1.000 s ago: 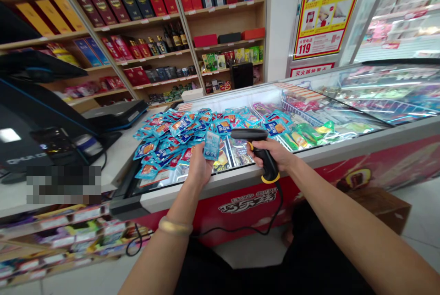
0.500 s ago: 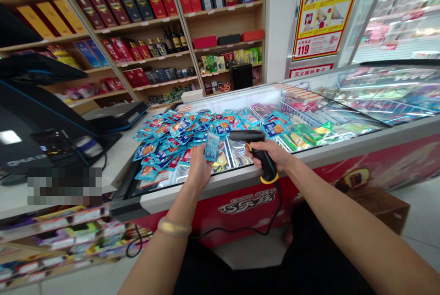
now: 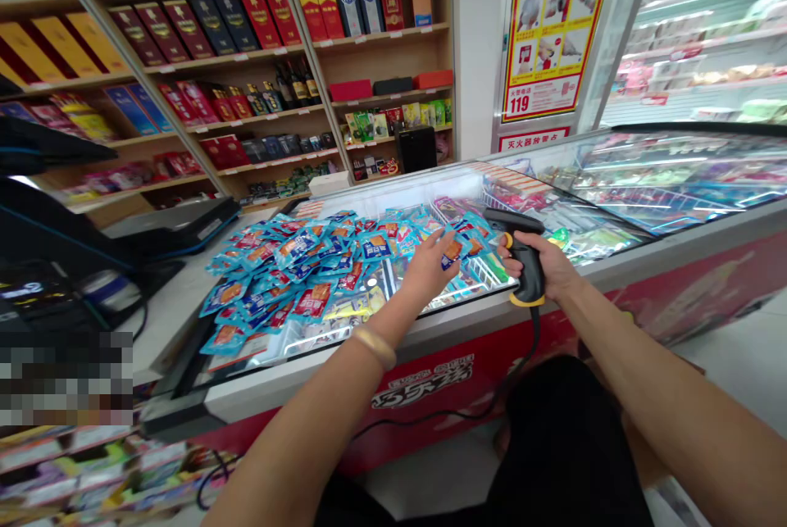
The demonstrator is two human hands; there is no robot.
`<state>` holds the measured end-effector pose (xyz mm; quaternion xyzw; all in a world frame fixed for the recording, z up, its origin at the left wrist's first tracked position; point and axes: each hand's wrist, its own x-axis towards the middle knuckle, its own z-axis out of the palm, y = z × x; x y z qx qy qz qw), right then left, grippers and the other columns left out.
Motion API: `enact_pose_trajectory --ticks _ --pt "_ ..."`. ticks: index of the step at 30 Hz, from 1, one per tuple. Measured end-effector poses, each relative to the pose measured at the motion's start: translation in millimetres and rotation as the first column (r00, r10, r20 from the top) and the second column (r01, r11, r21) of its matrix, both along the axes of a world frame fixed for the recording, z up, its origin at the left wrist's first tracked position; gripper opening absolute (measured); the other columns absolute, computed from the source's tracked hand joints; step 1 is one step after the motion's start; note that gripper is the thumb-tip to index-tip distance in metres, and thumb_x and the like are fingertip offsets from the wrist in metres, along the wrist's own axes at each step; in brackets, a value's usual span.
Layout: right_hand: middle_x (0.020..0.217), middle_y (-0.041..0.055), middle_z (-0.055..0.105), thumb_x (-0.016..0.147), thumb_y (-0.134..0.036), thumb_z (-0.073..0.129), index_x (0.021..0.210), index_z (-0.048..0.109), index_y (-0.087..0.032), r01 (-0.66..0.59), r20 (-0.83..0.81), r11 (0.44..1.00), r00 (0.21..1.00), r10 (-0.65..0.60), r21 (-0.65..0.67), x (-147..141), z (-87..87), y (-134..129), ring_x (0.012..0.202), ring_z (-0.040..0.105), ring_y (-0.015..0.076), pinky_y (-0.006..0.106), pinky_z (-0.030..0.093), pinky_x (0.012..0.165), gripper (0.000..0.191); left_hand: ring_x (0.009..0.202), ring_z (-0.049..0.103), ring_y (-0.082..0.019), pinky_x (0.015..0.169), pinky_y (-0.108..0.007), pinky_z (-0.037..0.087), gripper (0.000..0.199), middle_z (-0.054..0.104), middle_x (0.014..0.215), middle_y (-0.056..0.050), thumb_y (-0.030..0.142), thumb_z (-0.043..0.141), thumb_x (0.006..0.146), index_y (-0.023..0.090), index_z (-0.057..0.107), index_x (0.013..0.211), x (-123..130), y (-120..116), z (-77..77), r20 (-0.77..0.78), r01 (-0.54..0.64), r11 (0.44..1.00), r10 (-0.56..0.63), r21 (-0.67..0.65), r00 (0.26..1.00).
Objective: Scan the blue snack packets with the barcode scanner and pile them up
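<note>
My right hand is wrapped round a black barcode scanner with yellow trim, held above the front edge of a glass-topped freezer. Its cable hangs down in front. To its left, my left hand, with a gold bangle on the wrist, reaches over the glass. Its fingers are stretched and apart around a blue snack packet; whether they touch it I cannot tell. A large heap of similar blue snack packets covers the left part of the glass.
A counter with dark till equipment adjoins the freezer on the left. Shelves of boxes and bottles stand behind. Under the glass lie wire baskets and frozen goods. A red and yellow poster hangs at the back.
My left hand has moved right, from holding a packet back side up near the scanner to spread fingers at the packets on the right. The scanner has shifted right relative to the freezer.
</note>
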<state>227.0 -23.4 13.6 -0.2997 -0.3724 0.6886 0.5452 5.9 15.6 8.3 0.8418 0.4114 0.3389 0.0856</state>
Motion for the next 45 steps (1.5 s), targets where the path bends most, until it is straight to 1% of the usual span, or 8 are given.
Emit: enact_pose_trajectory --ticks 3,8,14,18,23,30,35,45 --pt "0.069 0.0 0.05 0.075 -0.035 0.066 0.079 0.057 -0.019 0.052 -0.03 0.999 0.998 -0.051 0.005 14.8 -0.5 1.1 0.046 0.037 0.0076 0.022 0.038 0.041 0.019 0.127 0.052 -0.026 0.109 -0.043 0.04 0.054 0.056 0.136 -0.013 0.011 0.062 0.08 0.02 0.054 0.133 27.9 19.4 -5.9 -0.112 0.077 0.997 -0.078 -0.016 0.991" --pt "0.069 -0.0002 0.048 0.075 -0.032 0.064 0.078 0.058 -0.018 0.069 -0.113 0.996 0.991 -0.074 -0.049 13.8 0.1 0.2 0.046 0.035 0.0065 0.02 0.038 0.042 0.016 0.121 0.057 -0.028 0.105 -0.044 0.043 0.037 0.061 0.13 -0.013 0.012 0.06 0.084 0.019 0.062 0.12 50.7 39.8 -6.9 -0.171 0.016 0.998 -0.026 -0.059 0.985" --pt "0.069 0.0002 0.048 0.075 -0.031 0.064 0.076 0.059 -0.017 0.045 -0.12 0.997 0.991 -0.053 -0.068 10.7 2.4 -1.2 0.046 0.035 0.0066 0.02 0.037 0.041 0.014 0.139 0.033 -0.037 0.109 -0.068 0.026 0.047 0.046 0.146 -0.014 0.024 0.061 0.088 0.024 0.053 0.134 55.3 32.4 1.9 -0.232 -0.136 0.99 0.127 -0.022 0.964" --pt "0.068 0.0007 0.051 0.076 -0.031 0.063 0.077 0.059 -0.019 0.046 -0.095 0.997 0.994 -0.052 -0.067 5.3 1.9 -2.9 0.046 0.036 0.008 0.021 0.037 0.04 0.013 0.139 0.034 -0.035 0.111 -0.066 0.022 0.051 0.042 0.149 -0.015 0.028 0.061 0.088 0.025 0.049 0.137 28.0 16.5 9.2 -0.19 -0.172 0.984 0.178 0.05 0.965" --pt "0.067 0.0 0.054 0.073 -0.032 0.067 0.078 0.06 -0.016 -0.027 -0.071 0.998 0.997 0.022 -0.064 -30.1 1.5 -6.5 0.045 0.04 0.0063 0.02 0.038 0.042 0.018 0.133 0.043 -0.032 0.11 -0.055 0.031 0.055 0.047 0.142 -0.016 0.029 0.063 0.084 0.022 0.049 0.136 -52.6 -14.3 10.9 -0.159 -0.335 0.928 0.36 0.163 0.919" --pt "0.065 -0.0007 0.056 0.072 -0.033 0.069 0.077 0.06 -0.015 -0.212 -0.046 0.974 0.977 0.209 -0.084 -104.3 3.8 -9.3 0.043 0.045 0.0058 0.019 0.04 0.042 0.021 0.12 0.052 -0.035 0.096 -0.05 0.045 0.06 0.052 0.132 -0.019 0.033 0.065 0.079 0.016 0.047 0.134 -147.3 -66.8 5.5 -0.186 -0.733 0.66 0.75 0.163 0.635" --pt "0.063 -0.0008 0.056 0.073 -0.033 0.067 0.074 0.061 -0.014 -0.269 -0.03 0.958 0.963 0.267 -0.102 -134.1 3.4 -9.9 0.042 0.045 0.0059 0.019 0.04 0.041 0.02 0.114 0.056 -0.035 0.087 -0.046 0.05 0.057 0.052 0.124 -0.019 0.033 0.065 0.079 0.015 0.047 0.13 -155.9 -78.5 2.2 -0.195 -0.796 0.589 0.805 0.141 0.561" --pt "0.062 -0.0016 0.056 0.072 -0.033 0.068 0.076 0.059 -0.014 -0.267 -0.013 0.959 0.964 0.267 -0.099 -134.5 4.1 -13.5 0.042 0.046 0.0055 0.019 0.039 0.042 0.021 0.119 0.05 -0.036 0.093 -0.05 0.048 0.046 0.051 0.126 -0.02 0.016 0.053 0.079 0.013 0.055 0.124 -153.7 -79.8 -0.1 -0.083 -0.75 0.648 0.761 0.129 0.643"
